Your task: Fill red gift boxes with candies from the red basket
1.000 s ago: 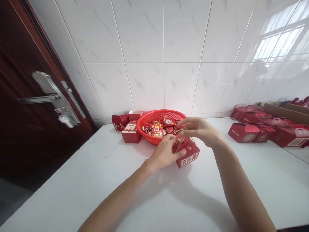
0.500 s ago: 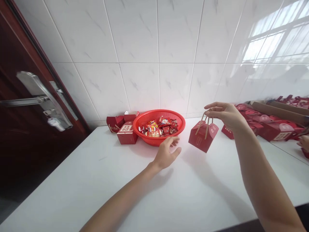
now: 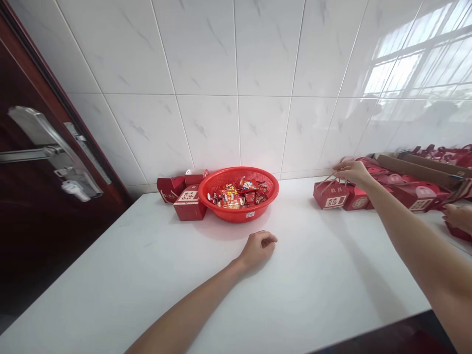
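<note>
My right hand [image 3: 350, 172] is closed on the rope handle of a small red gift box [image 3: 331, 195], which is at the back of the white table, beside another red box [image 3: 356, 198]. My left hand [image 3: 259, 247] is closed with its fingers curled, low over the table in front of the red basket; nothing shows in it. The round red plastic basket [image 3: 248, 215] stands near the wall and holds several wrapped candies [image 3: 236, 195].
Several red boxes [image 3: 190, 210] stand left of the basket. At right are more red boxes [image 3: 415, 195], cardboard trays [image 3: 424, 169] and another person's hand [image 3: 459, 216]. A tiled wall rises behind; a dark door [image 3: 33, 206] is at left.
My right hand has carried the red box rightward and lowered it beside the other boxes. My left hand has moved down, away from the basket, and its fingers have curled in.
</note>
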Motion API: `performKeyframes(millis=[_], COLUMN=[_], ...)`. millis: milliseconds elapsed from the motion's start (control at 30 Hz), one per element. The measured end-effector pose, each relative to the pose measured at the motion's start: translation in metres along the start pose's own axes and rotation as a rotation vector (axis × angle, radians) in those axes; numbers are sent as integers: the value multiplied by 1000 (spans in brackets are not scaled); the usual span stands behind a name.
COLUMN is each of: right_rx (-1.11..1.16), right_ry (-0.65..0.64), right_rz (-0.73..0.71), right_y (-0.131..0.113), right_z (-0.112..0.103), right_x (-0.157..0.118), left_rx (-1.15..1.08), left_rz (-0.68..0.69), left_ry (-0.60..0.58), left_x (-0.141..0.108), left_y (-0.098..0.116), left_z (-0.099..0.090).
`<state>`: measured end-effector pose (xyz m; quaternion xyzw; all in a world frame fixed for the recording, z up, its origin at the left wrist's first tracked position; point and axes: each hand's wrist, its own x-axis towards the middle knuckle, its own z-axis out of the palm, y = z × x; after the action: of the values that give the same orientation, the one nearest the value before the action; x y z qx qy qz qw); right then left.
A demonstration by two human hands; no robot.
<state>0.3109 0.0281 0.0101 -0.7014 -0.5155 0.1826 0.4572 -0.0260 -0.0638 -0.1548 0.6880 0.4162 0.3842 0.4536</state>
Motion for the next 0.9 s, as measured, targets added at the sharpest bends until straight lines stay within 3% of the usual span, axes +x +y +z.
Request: performKeyframes(millis=[467,900], right_rx=[-188,-503], right_ry=[83,123], right_rz=[25,-10], right_y=[13,-5], right_z=[-9,-7], right_x=[6,-4], left_rx=[18,41], left_rz=[-8,-2], left_ry=[-17,-30], left_x=[1,0], left_y=[-3,-1], left_z=[0,0])
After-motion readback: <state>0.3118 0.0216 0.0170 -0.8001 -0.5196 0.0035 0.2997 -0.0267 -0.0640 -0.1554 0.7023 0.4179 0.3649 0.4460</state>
